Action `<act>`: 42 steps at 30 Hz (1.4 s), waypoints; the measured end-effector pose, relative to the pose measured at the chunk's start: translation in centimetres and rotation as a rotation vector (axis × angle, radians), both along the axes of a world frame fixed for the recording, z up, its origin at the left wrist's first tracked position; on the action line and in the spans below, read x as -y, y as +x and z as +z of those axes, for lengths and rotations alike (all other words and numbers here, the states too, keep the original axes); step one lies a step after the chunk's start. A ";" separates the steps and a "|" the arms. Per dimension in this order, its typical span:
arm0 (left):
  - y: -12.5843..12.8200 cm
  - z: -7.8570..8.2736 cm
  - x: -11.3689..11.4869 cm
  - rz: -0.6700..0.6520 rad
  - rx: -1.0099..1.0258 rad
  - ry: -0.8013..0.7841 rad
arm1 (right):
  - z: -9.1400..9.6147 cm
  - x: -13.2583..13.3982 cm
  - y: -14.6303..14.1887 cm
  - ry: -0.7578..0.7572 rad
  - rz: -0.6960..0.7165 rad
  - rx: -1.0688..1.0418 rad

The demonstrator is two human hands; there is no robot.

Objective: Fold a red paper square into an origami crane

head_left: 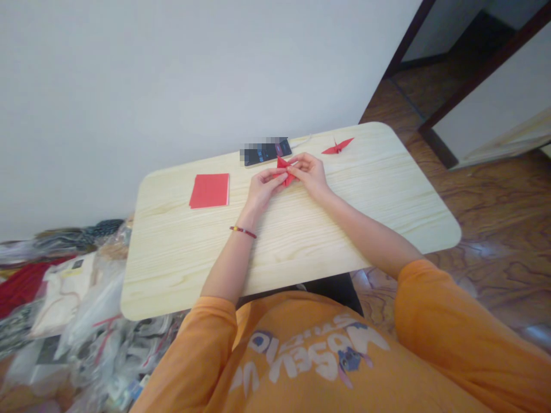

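Observation:
Between both hands, above the middle of the table, is a piece of folded red origami paper [282, 163] with a pointed tip standing up. My left hand [264, 186] pinches its left side between thumb and fingers. From the right, my right hand [312, 172] grips the other side the same way. Fingers cover much of the paper, so its full shape is hidden. A finished red paper crane [338, 147] with spread wings rests to the right. Off to the left lies a stack of square red paper [210, 190].
A phone [267, 154] with its screen lit lies just behind my hands, a white cable running from it. The pale wooden table [181, 252] has rounded corners and stands against a white wall. Bagged clothes [81, 292] are piled on the left; wooden floor [486, 201] shows on the right.

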State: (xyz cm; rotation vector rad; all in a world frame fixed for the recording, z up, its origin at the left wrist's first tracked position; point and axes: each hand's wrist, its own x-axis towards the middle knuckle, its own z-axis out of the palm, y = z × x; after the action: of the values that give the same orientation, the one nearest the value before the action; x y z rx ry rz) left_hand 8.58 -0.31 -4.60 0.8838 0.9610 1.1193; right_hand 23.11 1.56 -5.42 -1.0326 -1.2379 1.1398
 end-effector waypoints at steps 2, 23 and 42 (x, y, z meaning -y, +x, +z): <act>0.1 -0.2 0.0 0.012 0.008 0.005 | 0.1 0.1 0.0 -0.010 0.001 -0.006; 0.5 -0.5 0.1 0.078 -0.074 0.067 | 0.5 0.3 0.0 -0.058 -0.024 -0.028; 0.5 -0.9 -0.2 0.173 -0.149 0.145 | 0.1 -0.1 0.2 -0.214 0.071 -0.145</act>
State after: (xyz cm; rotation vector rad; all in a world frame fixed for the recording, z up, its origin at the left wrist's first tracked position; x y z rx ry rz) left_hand 9.11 -0.12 -5.49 1.0272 1.1055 1.2969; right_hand 23.27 1.65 -5.29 -1.0496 -1.0613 1.4012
